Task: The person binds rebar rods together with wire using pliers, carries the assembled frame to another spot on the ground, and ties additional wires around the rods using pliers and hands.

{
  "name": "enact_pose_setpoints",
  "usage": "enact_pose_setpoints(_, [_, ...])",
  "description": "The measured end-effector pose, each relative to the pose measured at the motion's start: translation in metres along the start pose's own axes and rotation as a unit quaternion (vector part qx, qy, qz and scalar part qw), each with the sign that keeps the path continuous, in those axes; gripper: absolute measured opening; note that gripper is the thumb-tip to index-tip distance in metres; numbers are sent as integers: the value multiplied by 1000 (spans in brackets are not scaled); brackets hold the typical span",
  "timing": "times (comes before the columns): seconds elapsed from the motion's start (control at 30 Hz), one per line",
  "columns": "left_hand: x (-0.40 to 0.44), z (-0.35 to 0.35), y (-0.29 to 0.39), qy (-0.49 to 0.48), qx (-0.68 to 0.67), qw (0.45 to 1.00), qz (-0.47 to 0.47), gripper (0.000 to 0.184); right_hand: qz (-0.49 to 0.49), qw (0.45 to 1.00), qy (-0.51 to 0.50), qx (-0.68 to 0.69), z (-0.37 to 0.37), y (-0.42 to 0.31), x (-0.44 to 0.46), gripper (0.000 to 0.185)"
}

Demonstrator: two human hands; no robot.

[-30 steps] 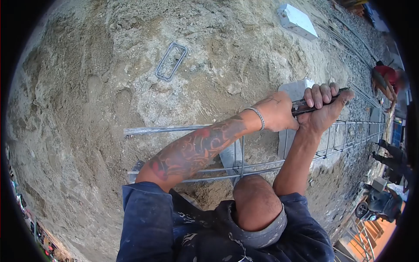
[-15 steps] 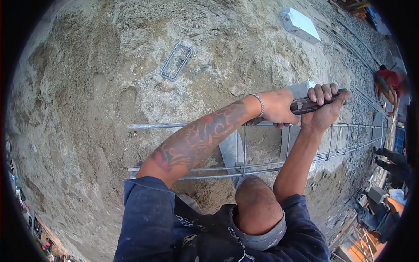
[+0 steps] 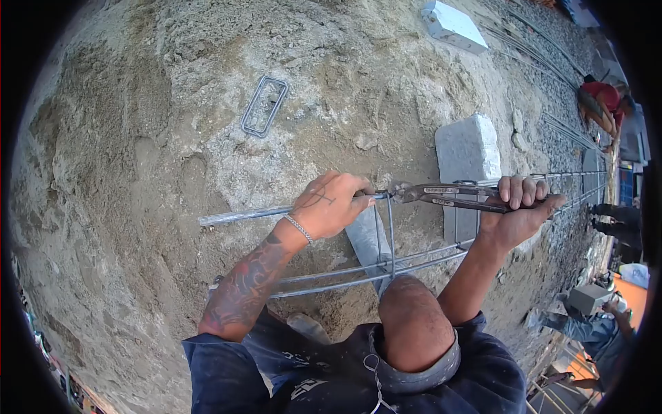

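Note:
My right hand [image 3: 524, 207] is closed around the handles of dark metal pincers [image 3: 448, 194]. Their jaws sit at the corner where a stirrup meets the upper bar of a long rebar cage [image 3: 331, 283]. My left hand [image 3: 334, 200] grips that upper bar just left of the jaws, its fingertips curled around the steel. A tie wire at the jaws is too small to make out. The bar's free end [image 3: 214, 219] sticks out to the left of my left hand.
A loose rectangular stirrup [image 3: 264, 107] lies on the rough dirt ground [image 3: 124, 207]. One pale block [image 3: 455, 27] is at the top, another block [image 3: 465, 152] beside the cage. Long bars lie on gravel at right, where a person in a red shirt [image 3: 600, 103] crouches.
My left hand has come off the pincers and moved left onto the upper bar. The pincers' jaws and handles now show; my right hand has kept its hold.

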State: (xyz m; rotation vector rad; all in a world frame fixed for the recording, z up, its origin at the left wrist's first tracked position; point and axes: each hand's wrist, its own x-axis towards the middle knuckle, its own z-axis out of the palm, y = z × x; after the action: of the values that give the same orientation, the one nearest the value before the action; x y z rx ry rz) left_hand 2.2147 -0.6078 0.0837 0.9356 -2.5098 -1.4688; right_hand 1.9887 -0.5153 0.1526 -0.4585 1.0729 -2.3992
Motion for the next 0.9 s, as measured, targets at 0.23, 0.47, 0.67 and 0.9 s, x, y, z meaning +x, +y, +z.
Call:
enact_pose_setpoints(0.23, [-2, 7, -4, 21, -9, 1000, -3, 27, -12, 998, 56, 28, -58, -15, -46, 39])
enact_pose_setpoints(0.47, [3, 2, -5, -1, -37, 999, 12, 26, -99, 988, 104, -60, -53, -19, -89, 35])
enact_pose_setpoints(0.67, [3, 1, 0, -19, -34, 999, -6, 26, -113, 985, 79, -100, -74, -7, -98, 24])
enact_pose_setpoints(0.9, [18, -11, 7, -6, -64, 997, -31, 31, 48, 975, 218, 5, -76, -14, -78, 52])
